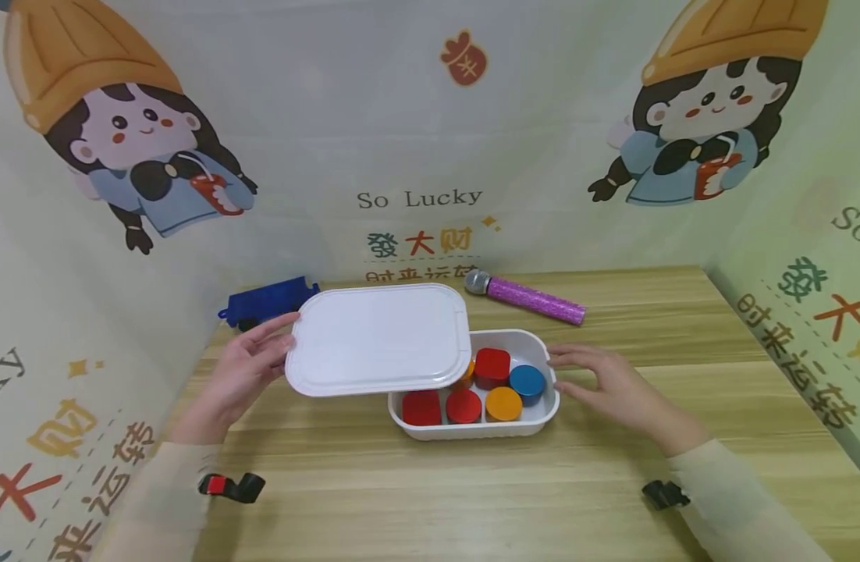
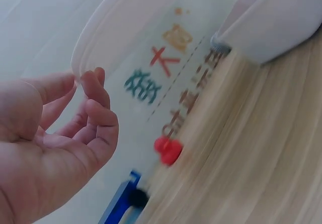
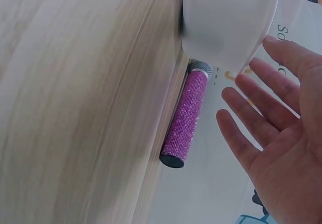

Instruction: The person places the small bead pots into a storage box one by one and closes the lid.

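Observation:
My left hand (image 1: 240,375) pinches the left edge of a flat white lid (image 1: 381,339). Held above the table, that lid covers the left part of a white plastic box (image 1: 472,432) from view. Inside the box lie red blocks (image 1: 492,368), a red round piece (image 1: 463,406), orange round pieces (image 1: 503,403) and a blue round piece (image 1: 527,382). At the box's right end is my right hand (image 1: 613,386), its thumb and fingertips at the rim, fingers extended. The right wrist view shows the same fingers (image 3: 261,100) spread beside the box wall (image 3: 226,27).
A pink glittery microphone (image 1: 535,300) lies behind the box. At the back left stands a blue toy cart (image 1: 271,300), partly behind the lid. In the left wrist view a small red object (image 2: 168,150) sits near the table's back edge. A printed cloth (image 1: 416,140) hangs behind.

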The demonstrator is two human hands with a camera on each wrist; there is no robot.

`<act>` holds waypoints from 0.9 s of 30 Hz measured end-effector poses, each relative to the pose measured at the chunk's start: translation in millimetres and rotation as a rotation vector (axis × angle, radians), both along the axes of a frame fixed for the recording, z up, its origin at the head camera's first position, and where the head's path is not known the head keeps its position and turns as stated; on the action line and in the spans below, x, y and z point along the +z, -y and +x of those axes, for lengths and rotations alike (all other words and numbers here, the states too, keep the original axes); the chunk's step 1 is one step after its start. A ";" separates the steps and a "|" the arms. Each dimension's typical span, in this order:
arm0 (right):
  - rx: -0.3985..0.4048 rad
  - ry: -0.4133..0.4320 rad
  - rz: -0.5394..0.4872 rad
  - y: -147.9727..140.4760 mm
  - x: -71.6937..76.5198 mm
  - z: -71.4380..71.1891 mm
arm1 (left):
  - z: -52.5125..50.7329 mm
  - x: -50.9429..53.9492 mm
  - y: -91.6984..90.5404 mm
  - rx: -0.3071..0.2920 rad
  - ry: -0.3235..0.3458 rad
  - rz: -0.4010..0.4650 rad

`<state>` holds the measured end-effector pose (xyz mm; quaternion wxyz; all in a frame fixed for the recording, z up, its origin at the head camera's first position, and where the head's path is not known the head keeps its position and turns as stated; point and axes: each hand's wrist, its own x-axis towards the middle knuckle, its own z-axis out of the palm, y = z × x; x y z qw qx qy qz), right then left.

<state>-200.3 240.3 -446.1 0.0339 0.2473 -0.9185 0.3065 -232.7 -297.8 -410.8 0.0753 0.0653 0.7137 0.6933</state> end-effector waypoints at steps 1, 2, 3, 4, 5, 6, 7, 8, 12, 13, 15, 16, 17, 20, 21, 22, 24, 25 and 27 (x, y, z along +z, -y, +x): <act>0.001 -0.004 0.000 0.7 -0.2 0.2 | -0.3 -2.1 -8.8 -0.001 0.007 0.009; 0.001 -0.007 -0.001 1.0 -0.3 0.5 | -0.9 -4.6 -17.3 -0.001 0.013 0.014; 0.003 -0.012 -0.002 1.3 0.0 0.9 | -1.5 -7.0 -25.6 -0.004 0.018 0.018; 0.005 -0.019 -0.004 1.3 0.3 1.2 | -2.2 -9.7 -33.2 -0.006 0.021 0.024; 0.006 -0.024 -0.005 1.4 0.8 1.4 | -2.9 -12.4 -40.3 -0.005 0.024 0.030; 0.008 -0.027 -0.006 1.6 1.6 1.7 | -3.8 -15.3 -46.4 -0.010 0.024 0.037; 0.008 -0.030 -0.007 1.8 2.1 1.8 | -4.3 -17.6 -52.2 -0.015 0.020 0.037; 0.012 -0.031 -0.011 2.1 2.6 1.9 | -4.3 -19.6 -57.5 -0.015 0.016 0.041; 0.013 -0.037 -0.045 2.9 1.3 1.8 | -2.5 -23.1 -74.7 -0.023 0.011 0.057; 0.005 -0.051 -0.063 3.3 0.2 1.8 | -1.7 -23.2 -78.3 -0.021 0.012 0.053; -0.021 -0.097 -0.109 4.8 -1.6 1.7 | -0.4 -23.7 -83.7 -0.018 0.015 0.052; -0.035 -0.135 -0.134 6.0 -1.8 1.7 | 0.1 -24.3 -85.5 -0.019 0.012 0.048; -0.048 -0.180 -0.159 7.6 -1.8 1.7 | 0.8 -24.8 -87.3 -0.018 0.011 0.045; -0.055 -0.318 -0.228 12.8 0.4 0.9 | 3.4 -26.0 -91.8 -0.017 0.006 0.040; -0.045 -0.357 -0.246 14.5 1.6 0.6 | 4.3 -26.4 -93.0 -0.018 0.004 0.036; -0.032 -0.389 -0.260 16.0 2.6 0.3 | 5.3 -26.7 -94.1 -0.014 0.006 0.032; 0.002 -0.421 -0.288 18.3 3.6 -0.2 | 7.3 -27.8 -95.7 -0.012 0.014 0.021; 0.019 -0.429 -0.300 19.2 4.6 -0.9 | 7.8 -28.1 -96.3 -0.010 0.018 0.014; 0.043 -0.436 -0.317 20.1 5.6 -2.1 | 9.1 -28.7 -97.0 -0.014 0.022 -0.003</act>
